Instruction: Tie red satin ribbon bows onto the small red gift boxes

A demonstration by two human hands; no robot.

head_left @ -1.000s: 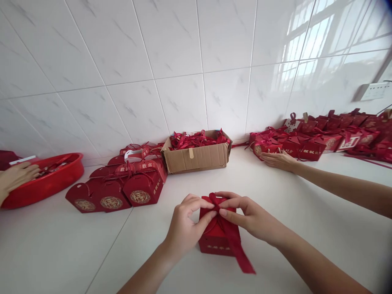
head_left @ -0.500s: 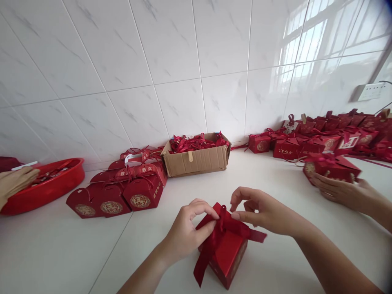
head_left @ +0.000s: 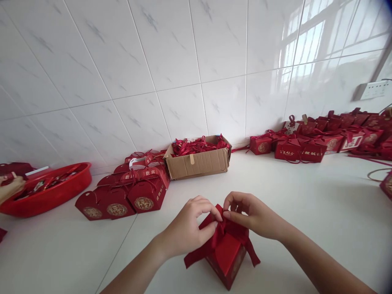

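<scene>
A small red gift box (head_left: 228,255) stands on the white table in front of me, one corner toward me. Dark red ribbon (head_left: 199,255) is knotted across its top, and its two tails hang out to the left and right. My left hand (head_left: 196,228) pinches the ribbon at the knot between thumb and fingers. From the other side, my right hand (head_left: 249,214) has thumb and forefinger closed on the ribbon at the top of the knot. The knot itself is partly hidden by my fingertips.
A cardboard box (head_left: 199,163) of red ribbons stands by the wall. Left of it are several red handled boxes (head_left: 143,198) and a red basin (head_left: 61,183), with a gloved hand (head_left: 10,188) beside it. Rows of red boxes (head_left: 300,150) line the right. A socket strip (head_left: 372,90) is on the wall.
My right hand has moved left and closed on the ribbon at the knot. The ribbon tails have shifted. At the right, another person's hand and the box it held have left, mostly out of view.
</scene>
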